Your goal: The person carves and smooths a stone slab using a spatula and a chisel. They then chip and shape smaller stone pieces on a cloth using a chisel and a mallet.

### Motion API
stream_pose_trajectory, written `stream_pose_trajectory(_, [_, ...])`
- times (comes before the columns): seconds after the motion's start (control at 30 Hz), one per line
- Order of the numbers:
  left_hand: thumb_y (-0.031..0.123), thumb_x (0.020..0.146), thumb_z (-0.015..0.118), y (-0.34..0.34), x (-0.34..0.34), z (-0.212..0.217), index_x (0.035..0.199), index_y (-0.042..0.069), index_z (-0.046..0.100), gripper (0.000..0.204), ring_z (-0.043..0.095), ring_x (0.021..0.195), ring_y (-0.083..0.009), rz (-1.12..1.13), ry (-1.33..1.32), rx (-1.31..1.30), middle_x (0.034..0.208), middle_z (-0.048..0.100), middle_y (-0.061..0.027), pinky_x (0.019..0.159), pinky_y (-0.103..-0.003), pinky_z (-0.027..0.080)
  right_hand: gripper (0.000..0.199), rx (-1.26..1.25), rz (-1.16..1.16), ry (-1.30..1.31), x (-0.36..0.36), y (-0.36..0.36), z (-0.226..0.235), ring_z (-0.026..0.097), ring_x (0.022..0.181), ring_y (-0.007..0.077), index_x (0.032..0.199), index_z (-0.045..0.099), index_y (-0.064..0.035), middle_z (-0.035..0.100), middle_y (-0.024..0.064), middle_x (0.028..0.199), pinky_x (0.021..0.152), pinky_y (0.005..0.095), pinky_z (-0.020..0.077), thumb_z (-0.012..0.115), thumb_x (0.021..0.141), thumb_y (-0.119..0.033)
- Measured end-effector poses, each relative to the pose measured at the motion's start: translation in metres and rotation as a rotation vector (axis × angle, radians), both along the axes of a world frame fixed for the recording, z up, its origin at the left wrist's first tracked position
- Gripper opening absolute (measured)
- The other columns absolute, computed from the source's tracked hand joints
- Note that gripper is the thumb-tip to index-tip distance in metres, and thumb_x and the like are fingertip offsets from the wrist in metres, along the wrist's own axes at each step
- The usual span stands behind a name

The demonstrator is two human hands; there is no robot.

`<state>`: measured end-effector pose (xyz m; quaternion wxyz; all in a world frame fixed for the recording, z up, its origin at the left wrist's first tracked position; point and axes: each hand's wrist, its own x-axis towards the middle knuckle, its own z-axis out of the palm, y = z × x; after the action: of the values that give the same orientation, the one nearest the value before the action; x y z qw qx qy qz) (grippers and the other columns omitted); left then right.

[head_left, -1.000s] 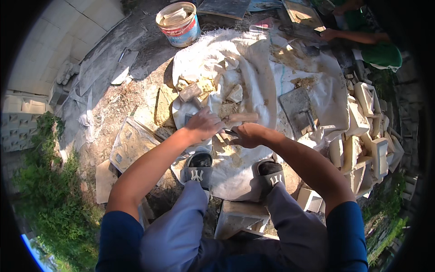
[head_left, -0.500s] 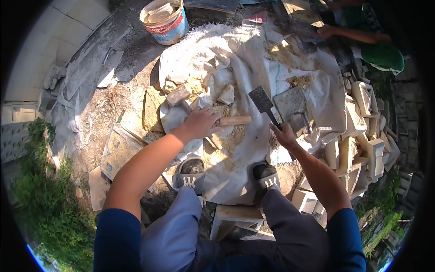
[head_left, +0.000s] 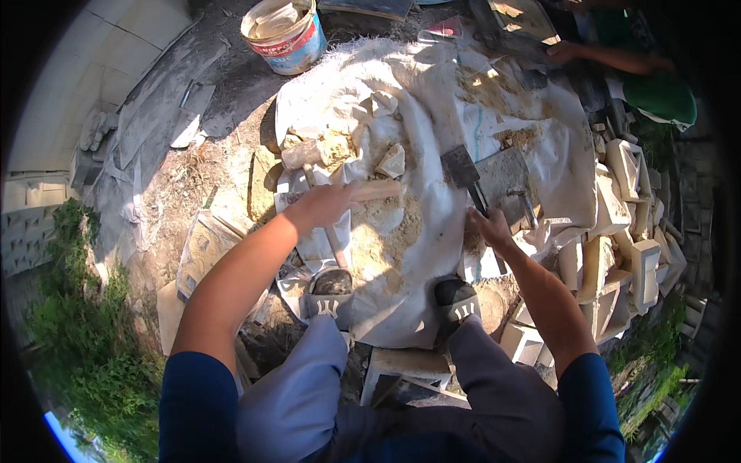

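Lifting a flat-bladed chopping tool [head_left: 465,171] centre-right, my right hand [head_left: 491,228] has left the pale stone piece [head_left: 376,190]; my left hand [head_left: 324,204] now grips it alone.

One bucket [head_left: 284,29] seen at top, white with red and blue band. One flat-bladed chisel [head_left: 468,174] counted, gripped by right hand [head_left: 492,228]. One pale stone bar [head_left: 376,190] counted, held under left hand [head_left: 324,204]. One mallet [head_left: 302,154] noted beside it on white sacking [head_left: 432,116]. Two shoes counted: left shoe [head_left: 329,293], right shoe [head_left: 457,299]. Two own hands seen; one co-worker's hand [head_left: 563,52] at top right. Carved stone blocks [head_left: 617,255] stacked at right, too many for sure count.
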<state>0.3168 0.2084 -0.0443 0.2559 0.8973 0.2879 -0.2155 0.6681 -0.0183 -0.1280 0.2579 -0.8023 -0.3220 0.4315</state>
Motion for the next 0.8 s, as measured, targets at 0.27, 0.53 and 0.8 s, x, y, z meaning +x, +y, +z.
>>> stream_pose_trajectory(0.27, [0.027, 0.093, 0.059, 0.031, -0.102, -0.005, 0.137, 0.010, 0.048, 0.048, 0.064, 0.096, -0.0445, 0.122, -0.061, 0.284, 0.106, 0.065, -0.0225, 0.083, -0.049, 0.053, 0.051, 0.017, -0.021, -0.017, -0.009, 0.005, 0.004, 0.055, 0.056, 0.0142, 0.070, 0.063, 0.0049, 0.056, 0.0072, 0.056, 0.054, 0.0365, 0.0428, 0.067, 0.089, -0.042])
stream_pose_trajectory(0.53, [0.046, 0.089, 0.062, 0.043, -0.026, 0.006, 0.108, 0.010, 0.069, 0.041, 0.060, 0.095, -0.0358, 0.123, -0.397, 0.527, 0.090, 0.064, -0.0139, 0.086, -0.048, 0.048, 0.053, 0.056, 0.059, -0.084, -0.008, 0.007, 0.015, 0.054, 0.054, 0.0183, 0.068, 0.060, 0.0042, 0.054, 0.0105, 0.054, 0.054, 0.0404, 0.0425, 0.063, 0.092, -0.042])
stream_pose_trajectory(0.8, [0.056, 0.089, 0.060, 0.007, 0.104, -0.041, 0.127, 0.009, 0.060, 0.061, 0.048, 0.127, -0.0348, 0.392, -0.191, 0.398, 0.132, 0.054, -0.0180, 0.101, -0.053, 0.040, 0.043, 0.037, 0.054, 0.013, 0.010, 0.002, -0.007, 0.046, 0.056, 0.0063, 0.070, 0.059, -0.0026, 0.050, -0.0031, 0.060, 0.050, 0.0286, 0.0365, 0.062, 0.095, -0.037])
